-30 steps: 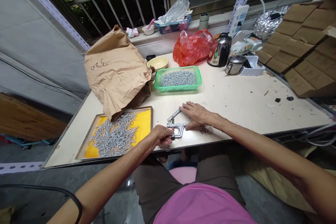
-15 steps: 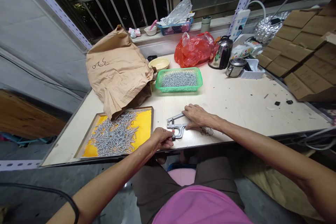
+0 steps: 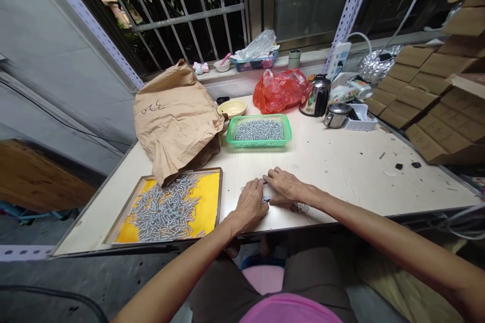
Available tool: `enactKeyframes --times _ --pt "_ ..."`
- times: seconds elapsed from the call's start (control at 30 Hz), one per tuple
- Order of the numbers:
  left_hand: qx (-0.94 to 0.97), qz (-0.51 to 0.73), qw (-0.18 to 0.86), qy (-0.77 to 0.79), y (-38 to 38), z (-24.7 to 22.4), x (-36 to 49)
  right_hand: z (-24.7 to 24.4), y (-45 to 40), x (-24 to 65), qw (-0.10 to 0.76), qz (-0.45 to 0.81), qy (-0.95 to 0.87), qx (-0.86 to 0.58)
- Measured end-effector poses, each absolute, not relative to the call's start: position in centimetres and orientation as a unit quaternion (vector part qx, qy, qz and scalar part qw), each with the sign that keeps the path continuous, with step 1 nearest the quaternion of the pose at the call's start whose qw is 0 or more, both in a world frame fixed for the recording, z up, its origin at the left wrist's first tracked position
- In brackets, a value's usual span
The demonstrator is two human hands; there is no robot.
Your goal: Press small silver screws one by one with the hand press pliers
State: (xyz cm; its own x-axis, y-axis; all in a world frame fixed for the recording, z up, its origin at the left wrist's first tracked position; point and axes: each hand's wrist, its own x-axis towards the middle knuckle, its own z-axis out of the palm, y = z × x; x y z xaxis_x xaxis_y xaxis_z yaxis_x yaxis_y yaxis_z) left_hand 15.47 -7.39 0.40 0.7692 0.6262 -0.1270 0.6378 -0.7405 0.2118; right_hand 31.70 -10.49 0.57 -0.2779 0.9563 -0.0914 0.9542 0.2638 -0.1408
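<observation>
My right hand (image 3: 284,185) is closed around the handles of grey metal pliers (image 3: 267,199) lying on the table near its front edge. My left hand (image 3: 250,203) lies over the head of the pliers, fingers curled round it and hiding most of the tool. Whether a small piece sits in the jaws is hidden. Left of my left hand is a shallow tray (image 3: 220,194) with a yellow bottom, holding a loose heap of small silver metal pieces (image 3: 162,212). Beneath my right wrist lies a small clump of bits (image 3: 300,208), too small to make out.
A green basket (image 3: 259,144) of similar silver pieces stands beyond my hands. A brown paper bag (image 3: 178,121) leans over the tray's back edge. Farther back are a cream bowl (image 3: 232,107), a red plastic bag (image 3: 280,92), a kettle (image 3: 317,96) and a steel pot (image 3: 337,115). Cardboard (image 3: 435,91) stands right.
My left hand has moved from the lower end of the pliers' head up and right, and now covers the head. My right hand stays on the handles. The view has tilted up slightly.
</observation>
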Motion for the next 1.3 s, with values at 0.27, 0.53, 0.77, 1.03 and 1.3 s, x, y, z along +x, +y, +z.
enactKeyframes --times 0.27,0.53,0.77,1.03,1.3 --pt "0.934 -0.038 0.094 0.343 -7.4 0.8 16.0 1.6 -11.0 31.2 -0.026 0.098 -0.774 -0.625" --pt "0.936 -0.03 0.089 0.338 -8.2 0.8 16.2 0.5 -13.0 30.5 -0.01 0.059 -0.761 -0.646" --pt "0.936 -0.035 0.102 0.335 -8.7 1.2 16.2 -1.4 -13.6 31.1 0.036 0.037 -0.793 -0.608" --pt "0.938 0.022 0.13 0.319 -8.9 -0.5 15.1 -2.4 -13.9 32.3 0.082 0.017 -0.806 -0.586" --pt "0.864 0.189 0.078 0.46 -7.1 1.8 6.8 -4.5 -16.5 31.9 0.203 -0.011 -0.804 -0.559"
